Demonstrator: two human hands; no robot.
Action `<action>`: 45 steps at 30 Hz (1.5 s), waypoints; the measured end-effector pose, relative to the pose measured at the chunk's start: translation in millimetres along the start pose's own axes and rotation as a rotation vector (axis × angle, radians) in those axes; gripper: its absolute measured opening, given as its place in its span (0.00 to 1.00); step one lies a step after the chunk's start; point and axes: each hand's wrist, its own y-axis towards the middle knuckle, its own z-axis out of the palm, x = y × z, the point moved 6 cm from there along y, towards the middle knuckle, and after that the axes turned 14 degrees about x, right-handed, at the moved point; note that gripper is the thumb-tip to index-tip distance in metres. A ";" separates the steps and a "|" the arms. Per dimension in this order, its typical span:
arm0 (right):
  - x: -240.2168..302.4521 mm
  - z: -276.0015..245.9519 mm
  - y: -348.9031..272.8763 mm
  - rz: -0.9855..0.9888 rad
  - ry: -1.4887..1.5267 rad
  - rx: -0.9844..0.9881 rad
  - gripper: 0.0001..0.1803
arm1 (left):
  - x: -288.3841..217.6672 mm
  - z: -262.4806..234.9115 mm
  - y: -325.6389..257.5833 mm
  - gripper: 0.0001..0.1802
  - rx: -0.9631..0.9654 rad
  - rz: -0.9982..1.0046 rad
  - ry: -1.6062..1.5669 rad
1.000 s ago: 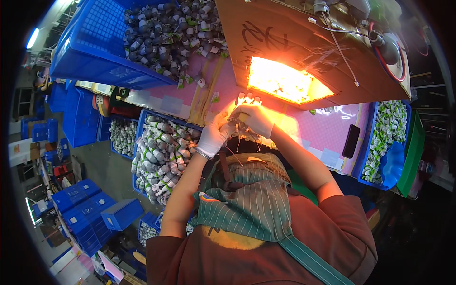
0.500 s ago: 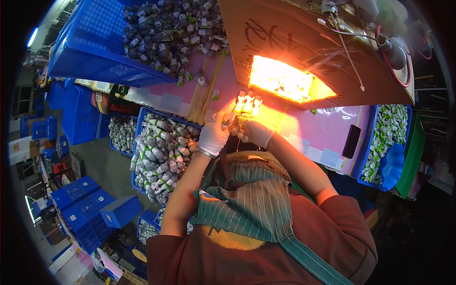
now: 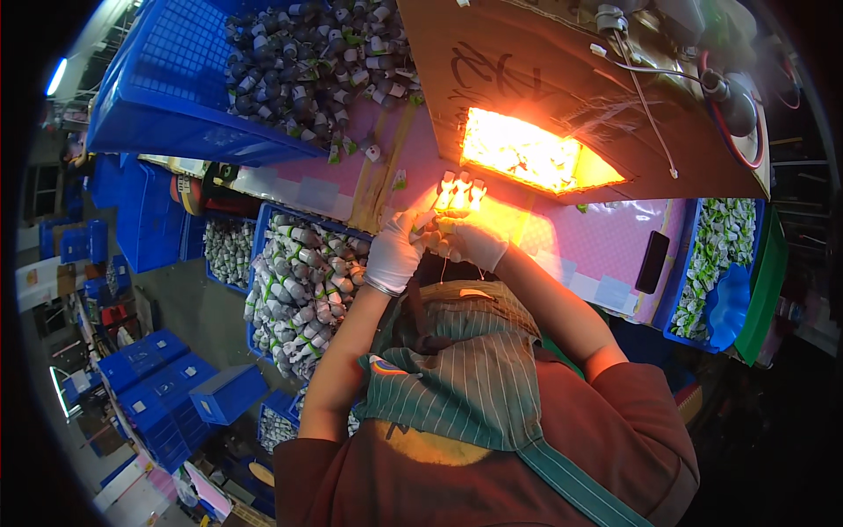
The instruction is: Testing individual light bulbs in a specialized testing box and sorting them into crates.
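My left hand [image 3: 392, 252] and my right hand [image 3: 479, 243], both in white gloves, meet at the table edge in front of a cardboard box with a glowing opening. Their fingers are closed close together, pinching something small and pale that the glare and the fingers hide. Just beyond the fingertips stand several small bulb-shaped pieces [image 3: 462, 189], lit bright orange. Left of my left hand, a blue crate holds a heap of grey-and-white bulb-shaped pieces [image 3: 294, 281] with green bands.
The cardboard box [image 3: 518, 79] fills the far side, with cables hanging on it. A blue basket [image 3: 176, 79] tilts at the far left, spilling grey-and-white pieces. A black phone [image 3: 651, 262] lies at right, by a blue bin of green-and-white parts [image 3: 716, 237].
My fingers have shifted slightly around the small thing between them. Both hands stay in nearly the same place, and the bulb-shaped pieces still stand before the glowing opening.
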 end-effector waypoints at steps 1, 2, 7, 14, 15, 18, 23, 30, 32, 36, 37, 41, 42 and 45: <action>3.3 1.1 -1.2 -0.001 -0.002 0.000 0.09 | 0.0 -0.7 0.6 0.20 -0.001 0.002 0.001; 5.0 1.5 -3.8 0.005 -0.024 -0.014 0.08 | -0.7 -0.7 -0.2 0.19 -0.001 0.006 0.040; 9.1 1.9 -1.3 -0.013 -0.120 -0.097 0.05 | 6.5 2.7 1.9 0.19 0.016 -0.048 0.104; 41.5 10.9 -1.4 -0.551 -1.435 -0.576 0.03 | 32.5 23.1 2.0 0.15 0.133 -0.275 -0.434; 40.6 10.3 2.4 -0.532 -1.483 -0.552 0.04 | 35.1 25.1 1.9 0.13 0.142 -0.320 -0.494; 40.7 1.9 9.0 -0.441 -1.444 -0.546 0.04 | 32.3 20.5 5.3 0.16 0.124 -0.291 -0.387; 39.7 -17.0 12.9 -0.313 -1.182 -0.470 0.11 | 33.3 21.9 7.5 0.20 0.187 -0.263 -0.291; 20.6 -27.5 12.2 -0.147 -1.119 -0.313 0.16 | 33.3 28.2 6.7 0.22 0.238 -0.073 -0.110; 19.6 -22.6 8.6 -0.161 -1.047 -0.314 0.14 | 35.7 27.2 4.7 0.22 0.258 -0.082 -0.123; 16.0 -14.7 2.4 -0.009 -0.592 -0.224 0.12 | 53.4 38.3 -7.9 0.21 0.448 -0.382 -0.794; 17.5 -11.5 1.0 0.018 -0.587 -0.232 0.12 | 53.4 38.3 -8.0 0.21 0.454 -0.384 -0.793; 25.2 5.7 6.8 -0.060 -0.430 -0.139 0.10 | 46.3 32.4 -3.3 0.20 0.391 -0.299 -0.972; 26.1 9.5 9.1 -0.101 -0.293 -0.087 0.10 | 44.7 29.6 -1.8 0.21 0.381 -0.293 -0.956; 26.7 10.0 10.7 -0.095 -0.276 -0.105 0.09 | 39.9 19.5 -3.3 0.23 0.395 -0.298 -0.930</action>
